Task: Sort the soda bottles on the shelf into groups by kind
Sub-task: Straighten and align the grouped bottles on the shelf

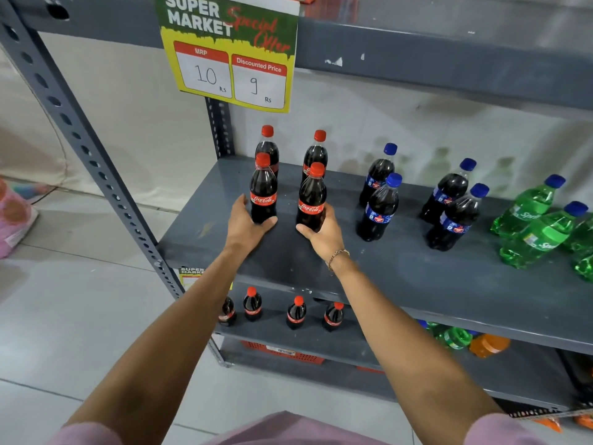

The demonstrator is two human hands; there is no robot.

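On the grey shelf (401, 271) stand several red-capped cola bottles at the left. My left hand (247, 224) grips the base of the front left cola bottle (263, 191). My right hand (324, 234) grips the base of the front right cola bottle (312, 199). Two more cola bottles (316, 152) stand upright behind them. To the right stand several dark blue-capped bottles (380, 207), in two pairs. Green blue-capped Sprite bottles (539, 236) stand at the far right, partly cut off by the frame edge.
A price sign (229, 53) hangs from the upper shelf above the colas. A slotted upright post (86, 152) borders the shelf's left side. The lower shelf holds small cola bottles (296, 313) and green and orange bottles (471, 342). Tiled floor lies at the left.
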